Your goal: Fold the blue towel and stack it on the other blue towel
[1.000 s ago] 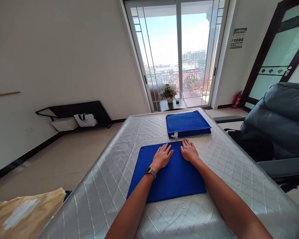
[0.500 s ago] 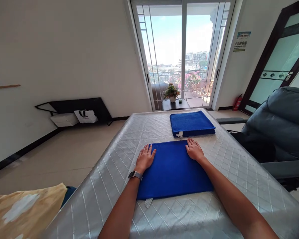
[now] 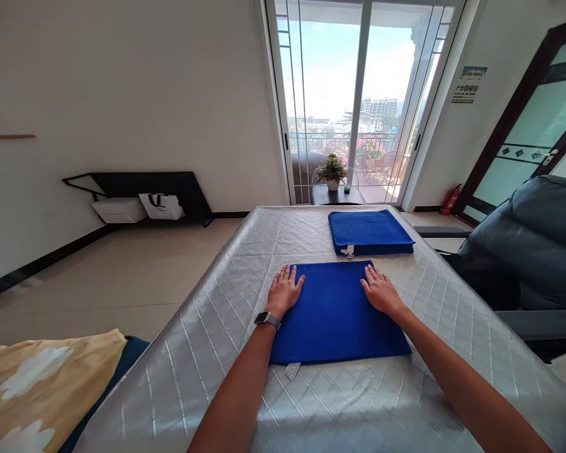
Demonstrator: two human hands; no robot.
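A folded blue towel (image 3: 337,314) lies flat on the silver quilted table cover (image 3: 207,340) in front of me. My left hand (image 3: 284,290), with a watch on its wrist, rests palm down on the towel's far left corner, fingers spread. My right hand (image 3: 380,290) lies flat on the far right corner in the same way. Neither hand holds anything. A white tag (image 3: 293,370) sticks out under the near left edge. Beyond it sits a second folded blue towel (image 3: 370,231) with its own tag facing me.
A dark recliner chair (image 3: 532,251) stands close to the table's right side. A yellow patterned cushion (image 3: 42,390) lies at the near left. Past the table's far end are a small stand with a potted plant (image 3: 332,173), glass balcony doors and a black wall shelf (image 3: 141,198).
My hands slid apart from the middle of the near towel out to its far corners. The towel now lies squarer, and its white tag shows at the near edge.
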